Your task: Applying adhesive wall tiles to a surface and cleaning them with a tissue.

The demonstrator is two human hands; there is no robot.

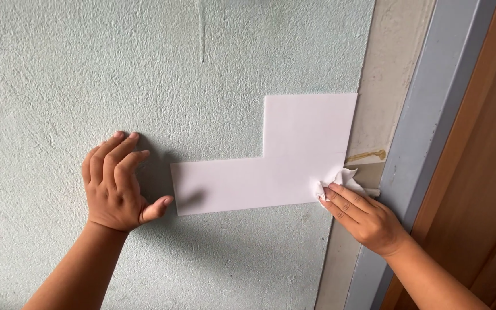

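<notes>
Textured wall (87, 69) bears one L-shaped white panel (282, 166); left hand (113, 183) flat, right hand (363, 215) pinching one tissue (337, 181).

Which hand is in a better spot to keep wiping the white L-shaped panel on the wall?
Probably the right hand. Its fingers press a small white cloth against the lower right corner of the white L-shaped panel. The left hand lies flat on the textured wall beside the panel, holding nothing.

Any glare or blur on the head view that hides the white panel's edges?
Head view: soft, even light, no glare on the white L-shaped panel; its edges read sharp. The left hand casts a faint shadow to its right on the textured wall; the right hand and crumpled white tissue cover the panel's lower right corner.
</notes>
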